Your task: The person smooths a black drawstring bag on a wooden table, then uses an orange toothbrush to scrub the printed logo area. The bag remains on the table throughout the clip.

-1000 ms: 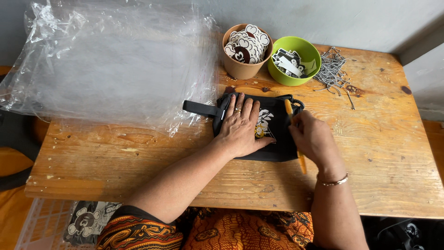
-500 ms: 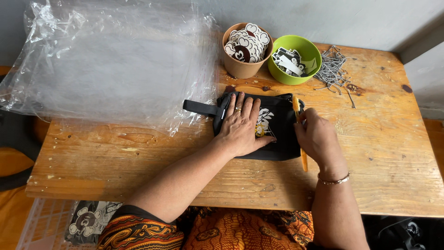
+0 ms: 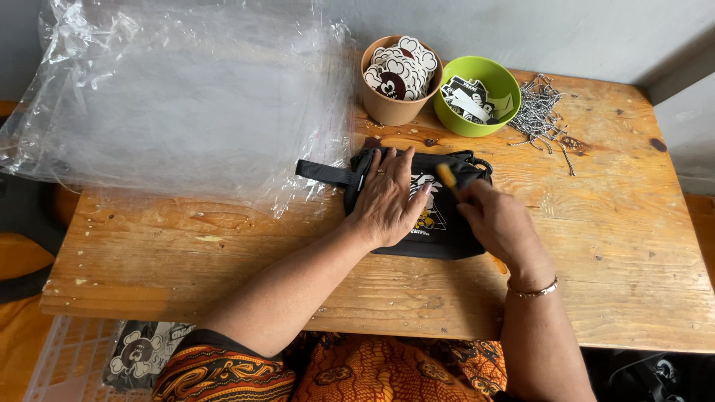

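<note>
My left hand (image 3: 389,199) lies flat, fingers spread, on the black pouch (image 3: 436,223), which sits near the middle of the wooden surface (image 3: 633,246), a bit toward the back. My right hand (image 3: 500,223) is closed around a thin yellow-orange stick (image 3: 447,176), prob. a pencil or small tool, tip over the pouch's top right corner. I think the pouch is soft fabric, light, not fragile; it folds easily, so pressing flat keeps it in place. Good places to take it: the strap (image 3: 324,172) at the left, or the edges. The surface is rough wood w/ stains. Behind: brown cup (image 3: 387,110) w/ stickers, green bowl (image 3: 465,123), ball chains (image 3: 538,112), clear plastic bags (image 3: 186,104) at left. Grey wall (image 3: 581,30) behind.
</note>
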